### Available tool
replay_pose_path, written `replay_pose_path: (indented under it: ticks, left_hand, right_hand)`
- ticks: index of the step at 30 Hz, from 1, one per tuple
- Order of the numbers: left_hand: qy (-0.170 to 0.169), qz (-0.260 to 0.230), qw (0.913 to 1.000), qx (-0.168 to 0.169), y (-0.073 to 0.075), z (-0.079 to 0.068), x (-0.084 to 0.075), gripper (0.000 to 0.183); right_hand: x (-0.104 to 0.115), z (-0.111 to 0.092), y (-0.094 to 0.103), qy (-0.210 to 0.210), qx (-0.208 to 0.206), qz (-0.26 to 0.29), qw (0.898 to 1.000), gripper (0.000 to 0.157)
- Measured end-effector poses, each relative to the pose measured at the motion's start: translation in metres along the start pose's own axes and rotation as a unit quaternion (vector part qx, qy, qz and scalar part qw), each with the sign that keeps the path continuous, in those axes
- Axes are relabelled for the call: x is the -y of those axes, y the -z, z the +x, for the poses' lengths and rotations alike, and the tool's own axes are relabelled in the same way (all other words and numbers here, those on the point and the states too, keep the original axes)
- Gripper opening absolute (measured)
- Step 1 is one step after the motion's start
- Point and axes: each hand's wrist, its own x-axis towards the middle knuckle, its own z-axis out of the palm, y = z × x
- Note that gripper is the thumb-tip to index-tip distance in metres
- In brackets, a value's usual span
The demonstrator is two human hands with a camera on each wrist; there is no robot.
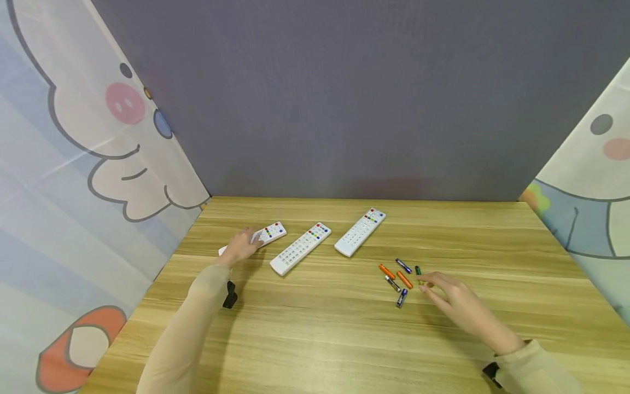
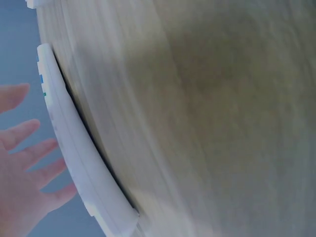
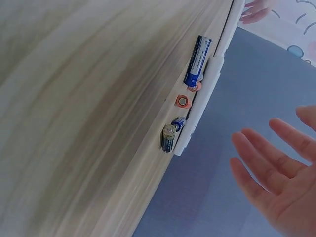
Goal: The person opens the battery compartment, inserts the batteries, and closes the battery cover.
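A light-brown wooden table [image 1: 315, 334] was backed by a flat grey panel [image 1: 344, 98]. Across its farther part, three long white plastic remote controls [image 1: 301, 249] were laid slantwise in a row. The left remote [image 1: 274, 233] was partly covered by the bare left hand [image 1: 240, 246]. Before the right remote [image 1: 360, 233], to its right, two cylindrical orange batteries [image 1: 404, 279] were flanked by a cylindrical blue battery [image 1: 403, 266] behind and another blue battery [image 1: 402, 298] in front. A cylindrical green battery [image 1: 418, 271] was set rightmost, just beside the bare right hand [image 1: 458, 303].
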Motion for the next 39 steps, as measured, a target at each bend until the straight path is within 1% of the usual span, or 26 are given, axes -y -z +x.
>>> replay_pose_path:
  ticks: [3,8,12,21,25,28,30,39]
  left_hand:
    - [0.0,0.008,1.0,-0.002,-0.002,0.001,0.001,0.052]
    - [-0.005,0.012,0.9998,-0.017,-0.005,0.002,-0.001,0.052]
    - [-0.006,0.015,0.9997,-0.019,-0.007,0.003,-0.002,0.052]
    - [-0.012,0.057,0.9978,-0.033,-0.011,0.005,-0.003,0.052]
    - [-0.015,0.072,0.9969,-0.03,-0.01,0.004,-0.004,0.053]
    - [-0.017,0.068,0.9972,-0.026,-0.008,0.003,-0.006,0.053]
    - [-0.021,0.059,0.9976,-0.029,-0.007,0.002,-0.008,0.053]
    - [-0.039,0.0,0.9972,-0.064,-0.004,-0.006,-0.01,0.053]
  right_hand:
    - [0.001,0.0,0.0,-0.004,0.009,0.002,1.0,0.024]
    - [0.002,0.0,0.001,-0.009,0.018,0.002,1.0,0.025]
    - [0.003,0.001,0.001,-0.008,0.021,0.002,1.0,0.024]
    - [0.003,0.002,0.0,0.005,0.016,-0.004,1.0,0.022]
    - [0.003,0.002,-0.001,-0.002,0.025,0.001,1.0,0.022]
    - [0.003,0.002,-0.001,-0.007,0.031,0.004,1.0,0.023]
    - [0.003,0.002,-0.001,-0.006,0.03,0.003,1.0,0.022]
    - [0.006,0.002,-0.003,-0.003,0.027,-0.002,1.0,0.02]
